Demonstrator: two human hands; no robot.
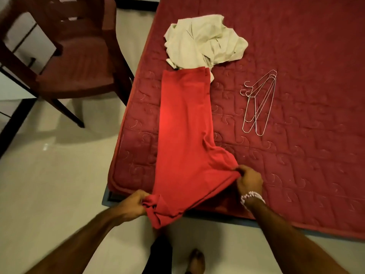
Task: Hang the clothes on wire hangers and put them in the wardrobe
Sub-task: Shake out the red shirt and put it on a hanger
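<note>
A red shirt (183, 131) lies stretched lengthwise along the left part of the dark red mattress (296, 56), its near end hanging over the corner. My left hand (135, 204) grips the bunched near-left end of the shirt. At the near-right end, my right hand (249, 179), with a beaded bracelet on the wrist, pinches a fold of the shirt. A crumpled cream garment (205, 41) lies beyond the shirt's far end, touching it. Several wire hangers (258, 103) lie stacked on the mattress to the right of the shirt, apart from both hands.
A dark red chair (75, 56) stands on the pale tiled floor (59, 175) left of the bed. My bare foot (196, 260) shows at the bottom edge. No wardrobe is in view.
</note>
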